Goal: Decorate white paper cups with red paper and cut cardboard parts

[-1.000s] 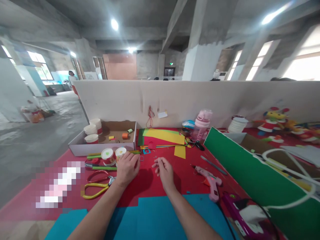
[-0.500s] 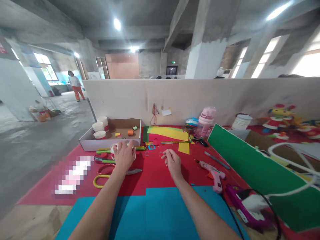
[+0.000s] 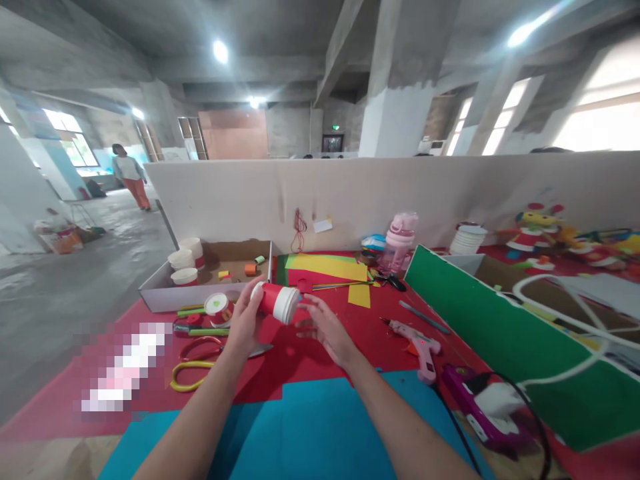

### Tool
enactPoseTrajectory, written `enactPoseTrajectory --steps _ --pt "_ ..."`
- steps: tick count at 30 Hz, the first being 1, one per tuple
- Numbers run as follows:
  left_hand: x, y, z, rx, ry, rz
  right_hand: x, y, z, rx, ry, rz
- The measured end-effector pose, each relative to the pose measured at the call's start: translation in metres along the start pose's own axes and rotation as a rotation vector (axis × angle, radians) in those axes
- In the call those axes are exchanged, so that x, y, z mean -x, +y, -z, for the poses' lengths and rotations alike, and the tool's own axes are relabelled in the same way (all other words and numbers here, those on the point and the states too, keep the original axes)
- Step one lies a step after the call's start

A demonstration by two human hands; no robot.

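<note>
Above the red table cover, my left hand [image 3: 245, 319] is closed around a red and white paper cup [image 3: 276, 302], tilted on its side with its white rim end toward the right. My right hand [image 3: 323, 327] is just right of that end, fingers apart and holding nothing; whether a fingertip touches the cup I cannot tell. Left of my left hand, another cup [image 3: 218, 308] with a green spot on its white end rests on the table. Yellow-handled scissors [image 3: 193, 377] and red-handled scissors [image 3: 200, 348] lie below it, their blades partly behind my left wrist.
A cardboard box [image 3: 180, 297] at back left holds white cups [image 3: 184, 277] and small paper pieces. Coloured paper strips [image 3: 330, 268] lie behind my hands. To the right are a pink glue gun [image 3: 423, 347], a purple power strip [image 3: 483, 413] with cables, and a green panel [image 3: 490, 333].
My left hand has lifted a red and white cup off the table and brought it right, tilting it. My right hand has opened its fingers and moved left toward the cup. The camera view has shifted slightly.
</note>
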State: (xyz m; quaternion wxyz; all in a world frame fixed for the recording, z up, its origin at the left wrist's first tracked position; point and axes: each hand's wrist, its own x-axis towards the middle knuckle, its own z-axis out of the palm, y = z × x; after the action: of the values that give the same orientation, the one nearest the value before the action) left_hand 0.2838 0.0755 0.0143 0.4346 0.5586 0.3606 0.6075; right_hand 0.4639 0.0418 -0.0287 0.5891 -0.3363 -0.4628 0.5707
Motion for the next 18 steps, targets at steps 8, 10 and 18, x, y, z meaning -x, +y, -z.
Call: enactPoseTrajectory --steps 8,10,18 --pt "0.016 -0.016 -0.026 0.321 -0.075 0.077 0.006 -0.013 -0.008 0.056 -0.001 0.103" --pt "0.015 -0.016 -0.024 0.318 -0.085 0.078 0.004 -0.014 -0.005 0.086 0.007 0.115" --pt "0.010 -0.018 -0.014 0.312 -0.203 0.273 0.000 -0.012 0.006 0.275 0.024 0.223"
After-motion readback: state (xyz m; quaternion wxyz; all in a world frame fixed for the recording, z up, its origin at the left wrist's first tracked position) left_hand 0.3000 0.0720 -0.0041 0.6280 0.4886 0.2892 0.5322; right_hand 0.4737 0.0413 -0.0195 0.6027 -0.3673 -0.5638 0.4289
